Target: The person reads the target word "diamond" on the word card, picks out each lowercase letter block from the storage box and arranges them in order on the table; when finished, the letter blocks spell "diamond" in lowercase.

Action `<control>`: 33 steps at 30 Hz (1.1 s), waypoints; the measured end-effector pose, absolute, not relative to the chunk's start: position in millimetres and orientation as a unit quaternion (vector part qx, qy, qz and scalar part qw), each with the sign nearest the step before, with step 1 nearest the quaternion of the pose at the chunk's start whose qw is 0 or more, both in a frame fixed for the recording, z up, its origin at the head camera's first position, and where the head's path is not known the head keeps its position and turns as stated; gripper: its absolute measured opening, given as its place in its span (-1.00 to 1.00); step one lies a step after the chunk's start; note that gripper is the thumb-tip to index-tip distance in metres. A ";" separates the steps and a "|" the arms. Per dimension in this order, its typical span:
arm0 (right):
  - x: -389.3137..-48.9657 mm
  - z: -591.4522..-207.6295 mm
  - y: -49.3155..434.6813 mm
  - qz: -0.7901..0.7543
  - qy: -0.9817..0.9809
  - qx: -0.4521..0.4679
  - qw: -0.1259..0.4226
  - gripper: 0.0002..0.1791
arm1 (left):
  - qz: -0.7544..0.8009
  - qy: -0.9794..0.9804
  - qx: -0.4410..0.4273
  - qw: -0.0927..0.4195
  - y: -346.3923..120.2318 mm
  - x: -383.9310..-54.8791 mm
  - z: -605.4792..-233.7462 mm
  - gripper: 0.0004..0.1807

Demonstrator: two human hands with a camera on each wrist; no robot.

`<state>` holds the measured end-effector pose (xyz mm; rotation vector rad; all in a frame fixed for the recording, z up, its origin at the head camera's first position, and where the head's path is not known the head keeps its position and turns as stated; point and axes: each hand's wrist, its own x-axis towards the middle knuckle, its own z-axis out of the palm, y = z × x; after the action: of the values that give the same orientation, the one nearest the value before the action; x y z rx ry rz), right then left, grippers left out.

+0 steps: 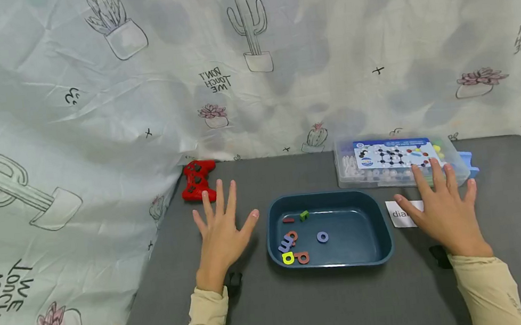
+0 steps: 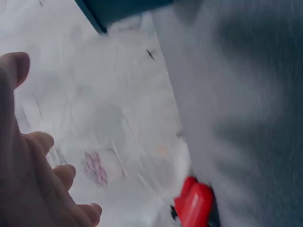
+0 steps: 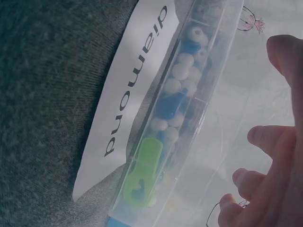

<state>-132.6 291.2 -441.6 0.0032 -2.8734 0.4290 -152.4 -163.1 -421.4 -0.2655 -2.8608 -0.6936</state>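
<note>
My left hand [image 1: 223,236] hovers with fingers spread over the grey table, left of a dark blue tray [image 1: 354,265]; it holds nothing. Spread the same way, my right hand [image 1: 452,215] is above a white paper card [image 1: 398,217] and the near edge of a clear plastic case [image 1: 349,182]. In the right wrist view the card [image 3: 124,99] reads "diamond". Inside the tray lie small letter pieces: a purple m [image 1: 286,243], a purple o [image 1: 322,237], a yellow letter [image 1: 288,258], a brown letter [image 1: 303,258] and a green piece [image 1: 304,215].
A red game controller [image 1: 198,180] lies at the table's back left, beyond my left hand. White and blue beads [image 3: 180,72] and a green tool [image 3: 143,172] show through the case. A blue piece [image 1: 468,163] sticks out behind it. Printed cloth [image 1: 282,101] hangs behind the table.
</note>
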 end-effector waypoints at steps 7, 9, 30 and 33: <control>-133.2 -438.6 298.4 0.160 -0.981 -0.004 0.105 0.04 | -0.257 -0.950 -0.160 0.071 -139.9 -134.0 -420.4 0.10; -133.0 -437.1 301.8 0.171 -0.980 -0.005 0.099 0.05 | -0.266 -0.946 -0.175 0.057 -133.0 -129.5 -421.9 0.14; -118.5 -399.8 326.9 0.446 -0.891 -0.005 0.084 -0.12 | -0.379 -0.898 -0.199 -0.101 -116.0 -125.0 -447.1 0.47; -115.8 -397.4 325.3 0.492 -0.868 0.011 0.071 -0.17 | -0.384 -0.895 -0.199 -0.108 -114.7 -126.5 -448.4 0.49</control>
<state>-115.8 325.3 -397.4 0.0323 -2.6084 1.4785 -126.5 -114.7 -448.4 -0.6729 -3.0245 -1.2966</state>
